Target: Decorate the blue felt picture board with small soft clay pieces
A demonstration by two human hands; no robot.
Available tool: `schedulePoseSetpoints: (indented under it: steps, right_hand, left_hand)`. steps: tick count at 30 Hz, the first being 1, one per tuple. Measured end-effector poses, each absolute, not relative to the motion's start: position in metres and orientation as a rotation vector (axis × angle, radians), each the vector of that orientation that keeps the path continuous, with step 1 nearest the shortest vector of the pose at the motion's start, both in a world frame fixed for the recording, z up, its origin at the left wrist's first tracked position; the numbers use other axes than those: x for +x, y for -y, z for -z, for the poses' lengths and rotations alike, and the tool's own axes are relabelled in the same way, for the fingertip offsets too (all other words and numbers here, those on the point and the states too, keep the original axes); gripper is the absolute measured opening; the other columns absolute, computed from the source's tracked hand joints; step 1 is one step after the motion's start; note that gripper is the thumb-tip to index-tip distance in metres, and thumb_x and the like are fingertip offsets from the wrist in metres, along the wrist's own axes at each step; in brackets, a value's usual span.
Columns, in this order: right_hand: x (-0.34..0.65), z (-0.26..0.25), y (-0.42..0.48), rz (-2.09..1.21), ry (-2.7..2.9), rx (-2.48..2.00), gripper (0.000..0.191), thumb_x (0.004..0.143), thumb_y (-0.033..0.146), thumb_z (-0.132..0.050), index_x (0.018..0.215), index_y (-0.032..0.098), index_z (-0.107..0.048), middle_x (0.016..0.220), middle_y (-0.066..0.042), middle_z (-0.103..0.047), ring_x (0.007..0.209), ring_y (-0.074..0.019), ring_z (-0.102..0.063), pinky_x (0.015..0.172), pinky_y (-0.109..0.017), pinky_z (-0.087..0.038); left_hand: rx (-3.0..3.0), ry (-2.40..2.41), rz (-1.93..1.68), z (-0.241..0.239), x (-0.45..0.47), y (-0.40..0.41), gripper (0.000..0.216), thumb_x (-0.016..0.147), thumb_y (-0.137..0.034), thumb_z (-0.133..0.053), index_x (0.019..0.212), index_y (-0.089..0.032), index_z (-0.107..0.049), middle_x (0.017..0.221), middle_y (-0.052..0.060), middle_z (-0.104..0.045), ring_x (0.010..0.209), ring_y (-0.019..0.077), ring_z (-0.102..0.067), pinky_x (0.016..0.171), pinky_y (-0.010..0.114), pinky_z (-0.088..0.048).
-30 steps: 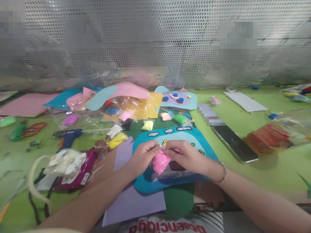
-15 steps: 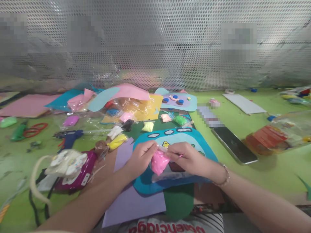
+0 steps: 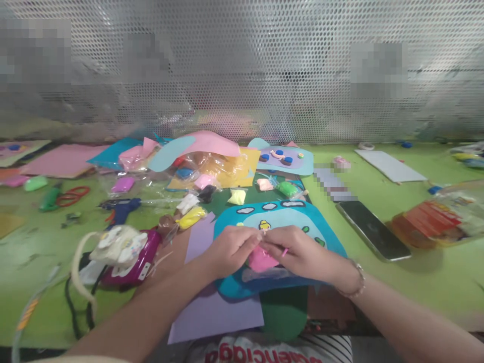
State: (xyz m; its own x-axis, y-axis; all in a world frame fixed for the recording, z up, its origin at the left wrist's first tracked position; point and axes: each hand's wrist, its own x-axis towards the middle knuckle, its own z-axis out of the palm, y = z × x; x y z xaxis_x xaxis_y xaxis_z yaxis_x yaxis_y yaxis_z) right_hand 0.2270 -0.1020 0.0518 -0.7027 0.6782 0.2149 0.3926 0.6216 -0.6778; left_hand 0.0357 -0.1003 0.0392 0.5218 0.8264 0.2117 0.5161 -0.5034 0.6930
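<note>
My left hand [image 3: 231, 251] and my right hand [image 3: 304, 253] meet at the top of a small bag of pink modelling clay [image 3: 261, 260]. Fingers of both hands are pinched on the bag's upper end, and they hide that end. A thin pink piece [image 3: 285, 252] sticks out from between the fingers of my right hand. Beneath the hands lies a blue foam sheet [image 3: 230, 287] decorated with black-edged clouds, a small yellow-topped figure [image 3: 265, 225] and green shapes. The hands cover part of its picture.
Clay bags, including a yellow one [image 3: 191, 218] and a green one [image 3: 288, 189], lie beyond the sheet. At left are a glue gun [image 3: 123, 209], red-handled scissors [image 3: 73, 195] and a purple case [image 3: 151, 247]. A phone [image 3: 372, 229] and a plastic bottle [image 3: 434, 217] lie at right.
My hands have drawn closer together over the top of the clay bag, and now cover more of it. The whole view has shifted slightly, so things appear further right.
</note>
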Motion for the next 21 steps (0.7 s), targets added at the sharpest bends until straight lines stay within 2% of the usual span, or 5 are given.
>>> schedulePoseSetpoints:
  steps: [3, 7, 10, 14, 21]
  right_hand:
    - [0.234, -0.057, 0.093, -0.817, 2.344, -0.924, 0.033, 0.09, 0.025, -0.041, 0.06, 0.019, -0.027, 0.056, 0.005, -0.028, 0.053, -0.0085, -0.025, 0.051, -0.024, -0.023]
    - [0.248, -0.069, 0.062, -0.806, 2.053, -1.164, 0.037, 0.091, 0.037, -0.037, 0.06, 0.019, -0.029, 0.057, 0.004, -0.028, 0.052, -0.0086, -0.028, 0.049, -0.023, -0.024]
    - [0.26, -0.071, 0.024, -0.752, 1.925, -1.374, 0.039, 0.09, 0.045, -0.034, 0.061, 0.02, -0.029, 0.054, 0.005, -0.029, 0.048, -0.0083, -0.028, 0.046, -0.023, -0.024]
    - [0.274, -0.059, -0.023, -0.29, 2.049, -1.86, 0.042, 0.093, 0.042, -0.023, 0.063, 0.018, -0.04, 0.055, 0.0, -0.045, 0.05, -0.0114, -0.041, 0.048, -0.024, -0.027]
    - [0.289, -0.04, -0.042, -0.057, 2.202, -1.943, 0.034, 0.093, 0.027, -0.033, 0.083, 0.008, -0.059, 0.075, -0.018, -0.061, 0.075, -0.0225, -0.058, 0.06, -0.028, -0.033]
  left_hand:
    - [2.3, -1.526, -0.656, -0.046, 0.021, 0.084, 0.038, 0.09, -0.033, -0.029, 0.112, -0.018, -0.056, 0.108, 0.009, -0.062, 0.101, 0.023, -0.055, 0.087, 0.033, -0.04]
    - [2.369, -2.205, -0.21, -0.049, -0.007, 0.061, 0.031, 0.08, -0.021, -0.039, 0.1, -0.008, -0.06, 0.1, 0.019, -0.058, 0.099, 0.0327, -0.054, 0.081, 0.042, -0.042]
    - [2.272, -2.309, 0.059, -0.048, -0.021, 0.055, 0.029, 0.077, -0.022, -0.041, 0.095, -0.009, -0.06, 0.099, 0.019, -0.057, 0.093, 0.034, -0.056, 0.073, 0.041, -0.045]
    - [2.252, -2.253, 0.138, -0.044, -0.024, 0.057, 0.031, 0.076, -0.025, -0.041, 0.097, -0.011, -0.059, 0.103, 0.019, -0.055, 0.093, 0.0347, -0.056, 0.071, 0.041, -0.046]
    - [2.334, -2.229, 0.101, -0.041, -0.027, 0.055, 0.028, 0.077, -0.016, -0.038, 0.097, -0.012, -0.058, 0.098, 0.018, -0.056, 0.087, 0.0334, -0.059, 0.067, 0.04, -0.046]
